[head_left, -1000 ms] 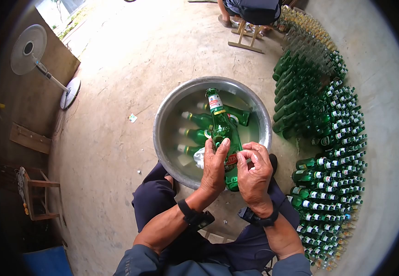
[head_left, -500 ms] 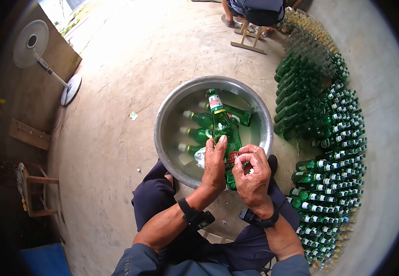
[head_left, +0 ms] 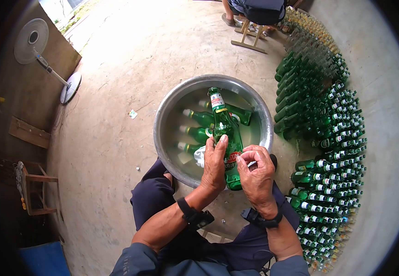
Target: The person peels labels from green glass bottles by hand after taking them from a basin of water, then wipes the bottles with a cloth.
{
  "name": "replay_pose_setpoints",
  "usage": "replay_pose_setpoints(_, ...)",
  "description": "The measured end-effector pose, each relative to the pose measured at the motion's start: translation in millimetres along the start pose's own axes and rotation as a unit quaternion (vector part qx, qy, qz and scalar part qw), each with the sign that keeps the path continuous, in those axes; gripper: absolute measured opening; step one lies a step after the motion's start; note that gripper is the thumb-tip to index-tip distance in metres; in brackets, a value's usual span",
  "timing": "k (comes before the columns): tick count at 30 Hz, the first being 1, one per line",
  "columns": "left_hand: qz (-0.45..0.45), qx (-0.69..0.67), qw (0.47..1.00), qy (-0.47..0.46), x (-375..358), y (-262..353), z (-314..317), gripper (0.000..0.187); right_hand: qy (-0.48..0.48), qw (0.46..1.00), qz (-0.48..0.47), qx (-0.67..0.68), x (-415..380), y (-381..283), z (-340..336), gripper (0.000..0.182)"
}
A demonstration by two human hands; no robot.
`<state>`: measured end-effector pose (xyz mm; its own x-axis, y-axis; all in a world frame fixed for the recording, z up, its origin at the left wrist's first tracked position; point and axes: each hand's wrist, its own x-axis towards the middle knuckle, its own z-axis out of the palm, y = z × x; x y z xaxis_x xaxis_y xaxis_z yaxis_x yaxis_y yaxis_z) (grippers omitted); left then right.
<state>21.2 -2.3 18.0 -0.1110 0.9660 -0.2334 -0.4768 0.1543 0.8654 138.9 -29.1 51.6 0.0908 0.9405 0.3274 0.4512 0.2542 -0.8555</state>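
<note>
A green glass beer bottle [head_left: 227, 131] lies tilted over the metal basin, its neck pointing away from me. It has a white neck label and a red body label [head_left: 232, 158]. My left hand [head_left: 214, 166] is closed around the bottle's left side, thumb on top. Beside the red label, my right hand [head_left: 257, 172] has thumb and forefinger pinched together, the tips at the label's right edge. Whatever is between those fingertips is too small to make out. Under the held bottle, several green bottles [head_left: 199, 117] lie in cloudy water in the basin [head_left: 161, 152], near a crumpled white piece [head_left: 200, 157].
Many green bottles [head_left: 328, 179] stand in rows along the right wall, with clear ones [head_left: 307, 46] farther back. A seated person [head_left: 259, 9] is at the top. At left are a standing fan [head_left: 52, 69] and a wooden stool [head_left: 42, 188].
My right hand's fingers have moved from a rounded curl to a tighter pinch at the label's edge. A white bit seen in that hand is out of sight. The bottle has barely shifted.
</note>
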Motion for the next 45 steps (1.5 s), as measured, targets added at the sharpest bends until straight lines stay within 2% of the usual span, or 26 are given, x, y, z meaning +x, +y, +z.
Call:
replay_pose_setpoints(4, 0.006, 0.015, 1.000, 0.001, 0.5, -1.6, -0.7, 0.031, 0.005, 1.000, -0.012, -0.015, 0.2, -0.3, 0.2, 0.018)
replay_pose_setpoints(6, 0.023, 0.039, 0.999, 0.000, 0.3, -1.1, -0.1, 0.032, 0.006, 0.999, 0.049, -0.005, -0.5, -1.4, 1.5, 0.024)
replay_pose_setpoints(7, 0.002, 0.003, 1.000, 0.000, -0.6, 1.0, 1.8, 0.032, 0.006, 0.999, 0.049, -0.005, -0.3, -2.2, 0.9, 0.024)
replay_pose_setpoints(9, -0.019, -0.033, 0.999, 0.001, -0.8, 1.3, 1.7, 0.031, -0.004, 0.999, 0.023, -0.024, 0.1, -4.1, -0.7, 0.029)
replay_pose_setpoints(11, 0.023, 0.053, 0.998, -0.005, 0.3, -2.6, -1.8, 0.032, 0.003, 1.000, 0.006, -0.028, -1.2, -4.3, 0.3, 0.029)
replay_pose_setpoints(15, 0.063, 0.093, 0.994, -0.001, -0.3, -8.2, -2.0, 0.033, 0.026, 0.998, -0.032, -0.044, -2.4, 1.5, 3.1, 0.021)
replay_pose_setpoints(17, -0.003, -0.003, 1.000, 0.011, -1.2, -2.8, 1.4, 0.034, 0.028, 0.997, -0.050, -0.048, 0.7, 2.3, 0.8, 0.020)
replay_pose_setpoints(19, -0.020, -0.017, 1.000, 0.003, -2.9, 2.0, 2.5, 0.034, 0.031, 0.996, -0.068, -0.053, 2.5, -1.1, -0.9, 0.018)
replay_pose_setpoints(20, -0.035, -0.032, 0.999, -0.005, -3.2, 3.0, 2.5, 0.034, 0.029, 0.997, -0.045, -0.046, 3.4, -5.3, -2.1, 0.017)
replay_pose_setpoints(27, -0.035, -0.022, 0.999, -0.005, -1.6, -4.9, 0.5, 0.035, 0.005, 0.999, -0.007, -0.043, 5.6, -2.5, -7.9, 0.011)
replay_pose_setpoints(29, 0.029, 0.068, 0.997, -0.015, -0.7, -7.3, -1.8, 0.035, -0.001, 0.999, -0.009, -0.041, 7.6, -2.5, -10.4, 0.011)
replay_pose_setpoints(36, 0.072, 0.099, 0.992, -0.039, -2.8, -3.3, 0.9, 0.033, -0.007, 0.999, -0.027, -0.038, 9.1, 0.5, -13.6, 0.012)
replay_pose_setpoints(38, -0.050, -0.046, 0.997, -0.026, -4.3, 3.9, 4.7, 0.032, -0.016, 0.999, -0.021, -0.036, 10.3, -4.6, -15.0, 0.013)
replay_pose_setpoints(40, -0.053, -0.051, 0.997, -0.021, -4.2, 2.9, 6.0, 0.031, -0.024, 0.999, -0.015, -0.034, 11.4, -3.7, -15.6, 0.013)
replay_pose_setpoints(42, -0.055, -0.057, 0.997, -0.018, -4.3, 1.9, 5.4, 0.030, -0.029, 0.992, -0.078, -0.091, 12.3, 2.5, -15.4, 0.016)
replay_pose_setpoints(45, -0.067, -0.063, 0.996, -0.020, -3.4, -1.5, 3.4, 0.028, -0.038, 0.989, -0.092, -0.110, 13.8, -1.1, -15.8, 0.018)
